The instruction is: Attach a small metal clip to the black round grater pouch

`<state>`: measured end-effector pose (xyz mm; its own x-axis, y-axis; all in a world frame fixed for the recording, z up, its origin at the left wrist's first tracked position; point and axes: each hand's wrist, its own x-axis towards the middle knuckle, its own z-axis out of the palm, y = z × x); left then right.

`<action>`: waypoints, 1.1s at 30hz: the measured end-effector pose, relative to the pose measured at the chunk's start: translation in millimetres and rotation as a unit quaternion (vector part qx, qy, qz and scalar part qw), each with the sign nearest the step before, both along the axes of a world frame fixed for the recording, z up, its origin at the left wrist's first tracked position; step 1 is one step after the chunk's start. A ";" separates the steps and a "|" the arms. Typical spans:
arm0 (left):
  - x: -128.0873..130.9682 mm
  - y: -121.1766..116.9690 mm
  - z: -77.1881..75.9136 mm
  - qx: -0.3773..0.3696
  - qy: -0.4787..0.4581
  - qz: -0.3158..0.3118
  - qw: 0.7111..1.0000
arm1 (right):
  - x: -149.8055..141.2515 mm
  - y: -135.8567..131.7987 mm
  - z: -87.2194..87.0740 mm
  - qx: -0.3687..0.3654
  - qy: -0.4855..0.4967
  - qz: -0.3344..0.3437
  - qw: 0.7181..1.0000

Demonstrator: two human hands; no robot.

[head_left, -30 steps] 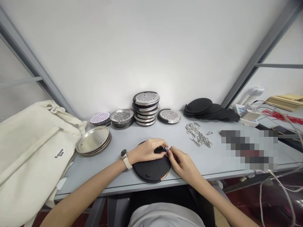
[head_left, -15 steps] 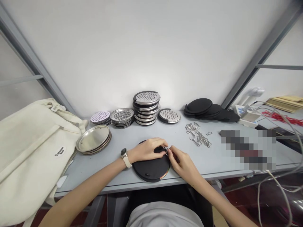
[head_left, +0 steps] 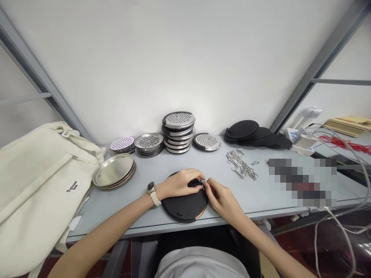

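Observation:
A round black disc [head_left: 185, 206] lies flat near the table's front edge, with a thin coloured strip along its lower right rim. My left hand [head_left: 185, 183], with a watch [head_left: 152, 189] on the wrist, rests over the disc's upper part. Its thumb and fingers pinch at the right rim, by a small metal ring clip [head_left: 204, 186]. From the right, my right hand [head_left: 222, 197] pinches the same clip between thumb and forefinger. The fingers partly hide the clip, so I cannot tell whether it passes through the disc.
Behind stand a tall stack of round graters [head_left: 179, 133], lower grater stacks [head_left: 149, 143] and a single grater [head_left: 207, 142]. Metal lids [head_left: 114, 170] lie left beside a cream bag [head_left: 37, 185]. To the right are loose metal clips [head_left: 243, 168], black discs [head_left: 243, 129] and white cables [head_left: 344, 227].
Almost nothing differs. Both hands keep pinching at the disc's right rim, and the whole view has shifted very slightly.

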<state>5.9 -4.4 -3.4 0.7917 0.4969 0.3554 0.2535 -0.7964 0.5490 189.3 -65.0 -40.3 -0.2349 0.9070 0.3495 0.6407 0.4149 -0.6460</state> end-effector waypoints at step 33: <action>-0.1 -0.6 1.3 -0.019 -0.002 0.008 1.000 | 0.8 0.5 0.2 0.010 -0.010 0.006 1.000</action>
